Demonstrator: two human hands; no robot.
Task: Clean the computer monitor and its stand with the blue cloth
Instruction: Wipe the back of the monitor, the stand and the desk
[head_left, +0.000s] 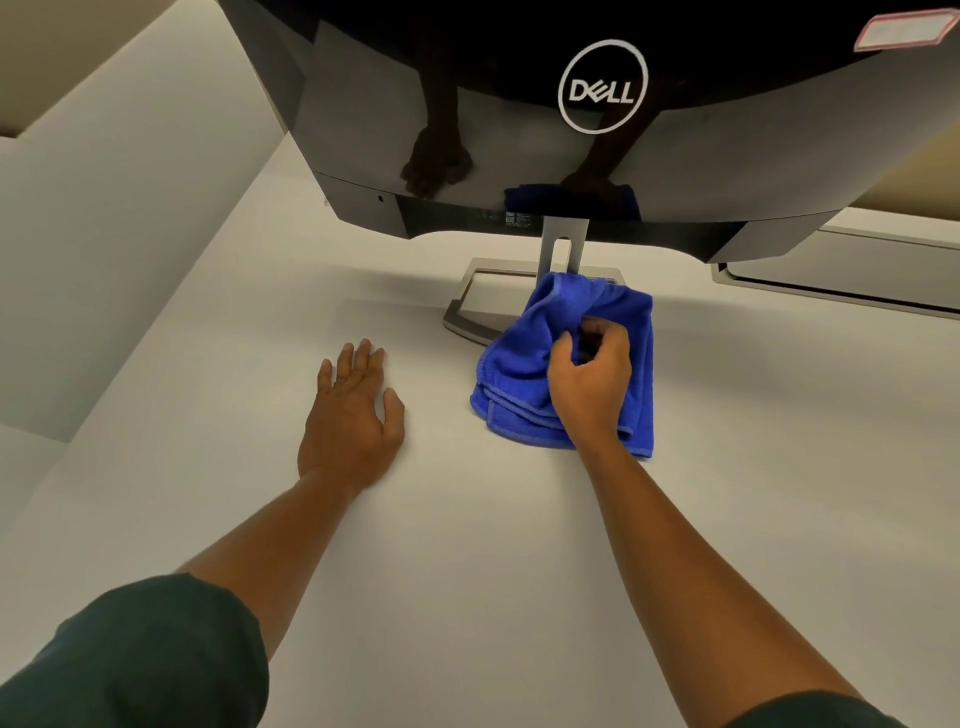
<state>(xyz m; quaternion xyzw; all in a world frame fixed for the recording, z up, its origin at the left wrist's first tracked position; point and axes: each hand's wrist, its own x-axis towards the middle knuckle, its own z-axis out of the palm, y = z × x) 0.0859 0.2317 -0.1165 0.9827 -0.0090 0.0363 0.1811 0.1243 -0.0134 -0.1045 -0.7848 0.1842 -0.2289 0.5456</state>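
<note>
The right hand is bunching its fingers into the blue microfibre cloth, pinching a raised fold of the soft, looped fabric, probably to gather it into a pad for wiping. The left hand is lying flat and empty on the smooth, pale matte desk surface, fingers spread, well apart from the cloth; it seems to be bracing the person while they lean in. The cloth is lying folded in layers with stitched edges, its far corner draping over the front right part of the silver, open rectangular metal stand base and touching the foot of the slim slotted silver stand neck. Above, the glossy black back of the computer monitor with its round white logo is filling the top of the view, its shine mirroring both hands and the cloth. The stand appears to be the part in hand.
</note>
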